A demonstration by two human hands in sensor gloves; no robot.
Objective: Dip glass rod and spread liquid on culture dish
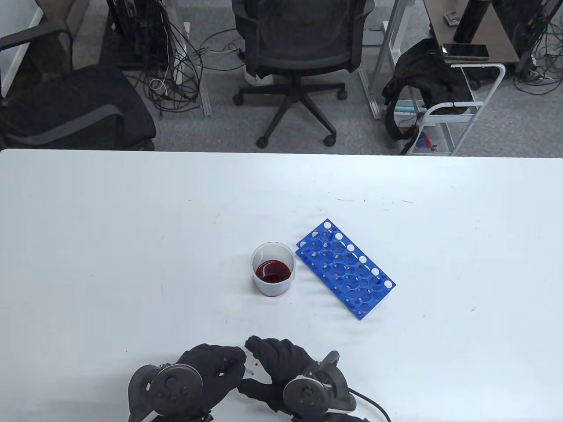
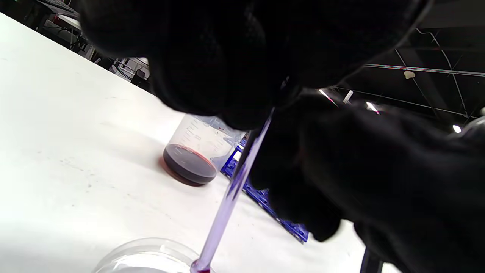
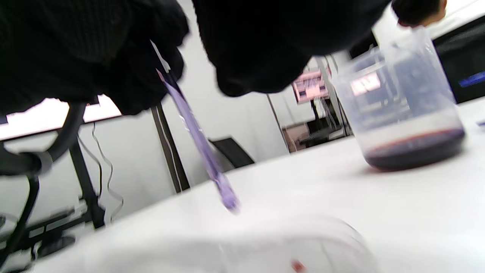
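At the near edge of the table, about 6 o'clock: both gloved hands sit close together, fingertips nearly meeting.
Left hand [image 1: 206,369]: closed around the top of the glass rod, fingers curled, tracker on its back.
Right hand [image 1: 281,367]: at 5 o'clock, just beside the left hand, fingers bent over the dish; whether it touches the dish or grips anything cannot be told.
Glass rod [image 2: 231,189]: purple-tinted, tilted, running down from the left hand's fingers [image 2: 212,76]; its lower tip carries a red bead of liquid and meets the dish at its rim in the left wrist view.
Dish [image 2: 147,252]: clear, shallow, on the table under the hands, mostly hidden from above; a small red spot shows on it in the right wrist view.
Red drops [image 1: 256,364]: on the surface between the two hands.
Cup [image 1: 273,269]: clear plastic with printed marks, upright near the table's centre, at 12 o'clock from the hands and well apart, with dark red liquid at the bottom.
Rack [image 1: 345,268]: blue tube rack with round holes, lying just beside the cup at its 3 o'clock, set on a slant.
Table [image 1: 110,246]: white, with faint marks.
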